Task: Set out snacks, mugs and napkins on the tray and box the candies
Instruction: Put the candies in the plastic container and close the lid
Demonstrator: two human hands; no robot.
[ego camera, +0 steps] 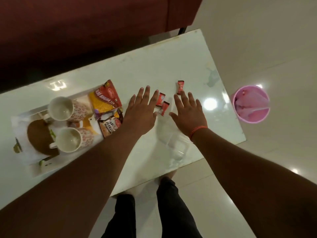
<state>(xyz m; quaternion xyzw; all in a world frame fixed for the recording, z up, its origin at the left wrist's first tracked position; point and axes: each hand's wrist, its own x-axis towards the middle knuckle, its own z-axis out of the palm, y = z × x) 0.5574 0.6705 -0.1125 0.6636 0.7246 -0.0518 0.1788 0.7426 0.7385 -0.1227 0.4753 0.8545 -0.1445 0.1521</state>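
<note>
While both hands hover flat over the white table (pixel 137 69), fingers spread and gripping nothing, two red candies (pixel 162 103) lie between the left hand (pixel 141 111) and the right hand (pixel 188 110) — just beside the left fingertips. A third candy (pixel 180 87) lies at the right hand's fingertips (touching or not, I cannot tell). Mugs (pixel 62 109) and snack packets (pixel 106 98) sit on the tray (pixel 22 117) — a clear box (pixel 175 145) lies near the right wrist.
</note>
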